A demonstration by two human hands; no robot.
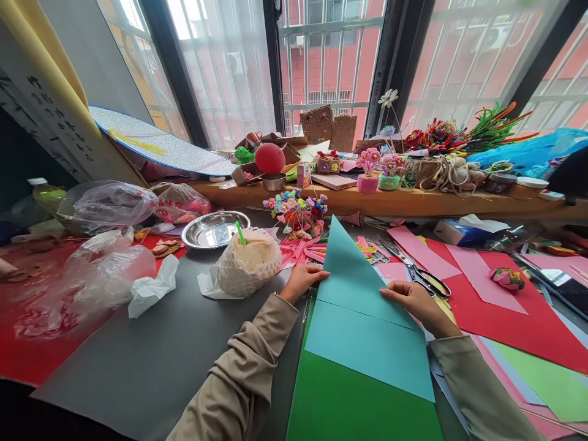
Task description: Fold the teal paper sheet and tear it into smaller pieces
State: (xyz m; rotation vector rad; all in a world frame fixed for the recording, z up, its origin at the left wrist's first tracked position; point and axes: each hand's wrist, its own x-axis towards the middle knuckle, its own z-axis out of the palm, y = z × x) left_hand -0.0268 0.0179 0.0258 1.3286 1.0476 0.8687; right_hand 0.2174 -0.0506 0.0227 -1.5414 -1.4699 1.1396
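Between both hands is a teal sheet of paper (351, 269), its upper part raised to a slanting point. My left hand (303, 280) pinches its left edge, thumb and fingers together. At the right edge, my right hand (416, 302) grips the paper between thumb and fingers. A thin dark line crosses the teal below the hands; whether it is a crease or an edge, I cannot tell. The lower teal part (367, 349) lies flat on a green sheet (358, 404). Scissors with black handles (429, 282) lie just beyond my right hand.
Left of my left hand stands a coconut (250, 260) in foam netting with a green straw. Behind it is a metal plate (215, 231). Crocheted flowers (298, 211) stand near the wooden ledge (229, 195). Red paper (478, 306) and a phone (558, 285) are at right.
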